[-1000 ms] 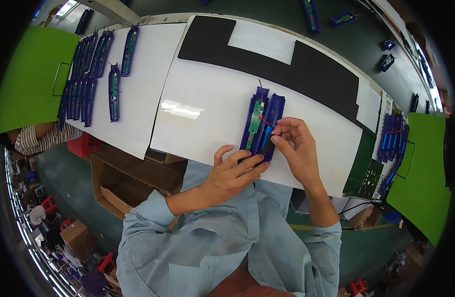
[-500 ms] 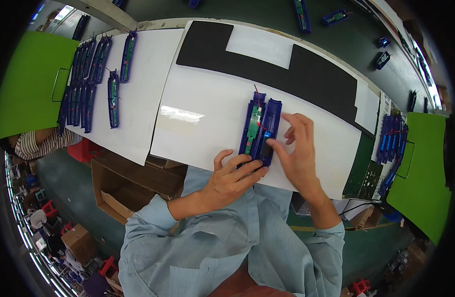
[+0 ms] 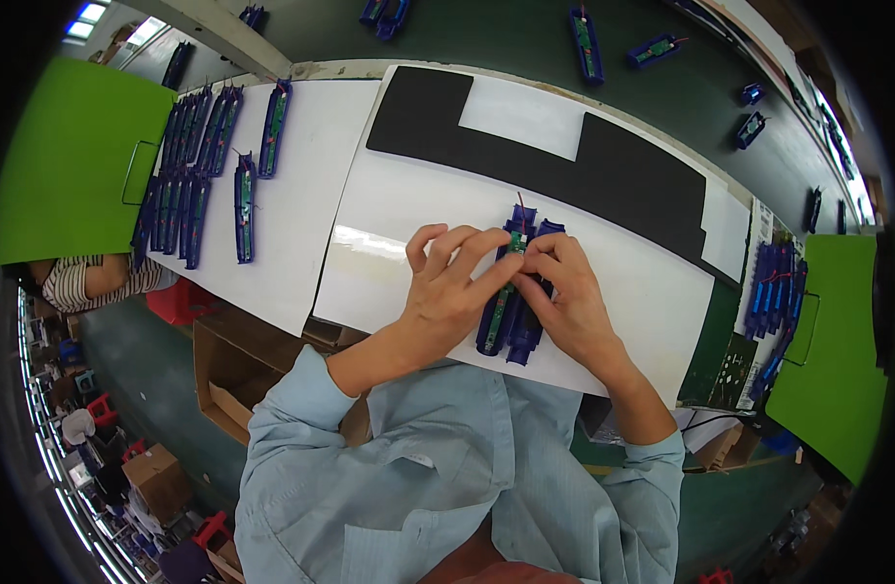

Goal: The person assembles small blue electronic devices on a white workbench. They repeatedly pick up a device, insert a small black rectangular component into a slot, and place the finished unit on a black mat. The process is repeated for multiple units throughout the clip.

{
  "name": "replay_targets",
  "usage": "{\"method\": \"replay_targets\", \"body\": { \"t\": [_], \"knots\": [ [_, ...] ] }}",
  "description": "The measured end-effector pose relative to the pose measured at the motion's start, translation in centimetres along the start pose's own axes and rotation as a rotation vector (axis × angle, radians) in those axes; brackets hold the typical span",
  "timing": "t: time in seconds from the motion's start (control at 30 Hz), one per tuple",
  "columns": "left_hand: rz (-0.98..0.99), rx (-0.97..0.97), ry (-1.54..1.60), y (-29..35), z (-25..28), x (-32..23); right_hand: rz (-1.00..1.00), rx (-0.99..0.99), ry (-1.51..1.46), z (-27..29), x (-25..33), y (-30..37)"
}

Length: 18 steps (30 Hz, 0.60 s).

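Two long blue plastic housing halves lie side by side on the white work surface in front of me. The left housing half holds a narrow green circuit board, and a thin red wire sticks out past its far end. My left hand reaches over the board, thumb and index finger closed near its far part. Against those fingertips, my right hand pinches above the right housing half. What lies between the fingertips is too small and covered to make out.
A black flat mat with cut-outs lies beyond. Several filled housings stand in rows at left; more blue parts sit at right. Green panels flank both sides. Another person's striped sleeve shows at left. Beyond runs a dark belt with housings.
My left hand has moved from the housings' near ends up to the board's far part. My right hand has come in from the right side to meet it. The view has shifted slightly.
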<state>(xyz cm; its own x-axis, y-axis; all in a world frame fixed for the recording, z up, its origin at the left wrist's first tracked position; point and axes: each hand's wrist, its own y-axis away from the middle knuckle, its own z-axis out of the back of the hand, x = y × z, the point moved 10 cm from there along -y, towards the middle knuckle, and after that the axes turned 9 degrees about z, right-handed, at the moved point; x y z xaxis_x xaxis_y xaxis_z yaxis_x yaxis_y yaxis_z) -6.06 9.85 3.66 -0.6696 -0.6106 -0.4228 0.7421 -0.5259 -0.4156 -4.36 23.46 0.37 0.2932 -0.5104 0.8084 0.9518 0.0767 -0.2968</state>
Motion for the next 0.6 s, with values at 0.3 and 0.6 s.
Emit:
{"method": "replay_targets", "body": {
  "t": [0.3, 0.6],
  "knots": [
    [0.161, 0.073, 0.186, -0.7, -0.7, 2.0, -0.073, -0.020, -0.113, 0.0, -1.0, 0.6],
    [0.399, 0.032, 0.386, 1.3, -1.8, 3.2, -0.133, -0.031, -0.216, -0.6, -2.0, 1.1]
  ]
}}
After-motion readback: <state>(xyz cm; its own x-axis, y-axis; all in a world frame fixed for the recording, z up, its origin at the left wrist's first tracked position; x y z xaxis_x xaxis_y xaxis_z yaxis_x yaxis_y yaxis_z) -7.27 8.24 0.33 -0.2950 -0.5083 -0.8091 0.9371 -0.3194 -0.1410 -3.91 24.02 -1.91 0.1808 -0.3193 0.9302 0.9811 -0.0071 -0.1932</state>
